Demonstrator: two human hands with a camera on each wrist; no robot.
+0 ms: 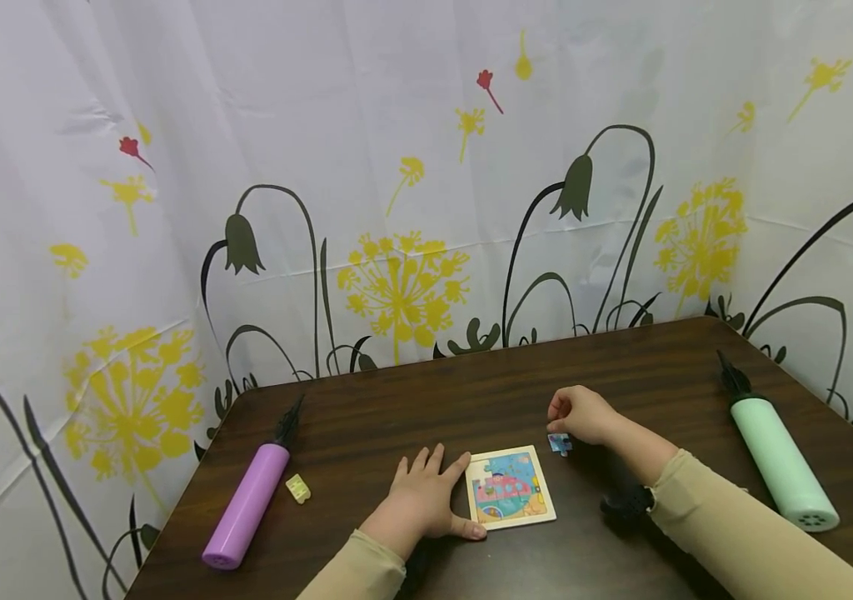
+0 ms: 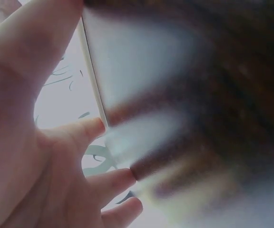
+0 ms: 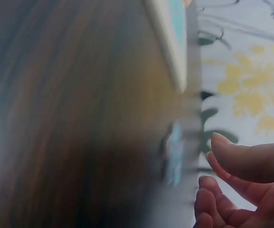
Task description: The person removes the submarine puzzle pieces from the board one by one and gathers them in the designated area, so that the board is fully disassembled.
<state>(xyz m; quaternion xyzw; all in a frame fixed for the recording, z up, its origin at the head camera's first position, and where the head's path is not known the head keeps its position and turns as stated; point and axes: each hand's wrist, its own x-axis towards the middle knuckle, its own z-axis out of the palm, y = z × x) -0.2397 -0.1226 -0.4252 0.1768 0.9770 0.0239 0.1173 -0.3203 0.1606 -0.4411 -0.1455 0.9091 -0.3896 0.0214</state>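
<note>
A small framed jigsaw puzzle lies on the dark wooden table. Its picture is pink and blue, with a bare pale patch at the upper left. My left hand rests spread out at the puzzle's left side, index finger and thumb by its frame. To the right of the frame, a loose blue puzzle piece lies on the tabletop. Right beside that piece is my right hand, fingers loosely bent. In the right wrist view, its thumb and fingertips appear apart from the blurred piece.
At the left lies a purple hand pump with a black nozzle, and near it a small pale yellow object. A mint green pump lies along the right side. Behind the table hangs a flowered curtain.
</note>
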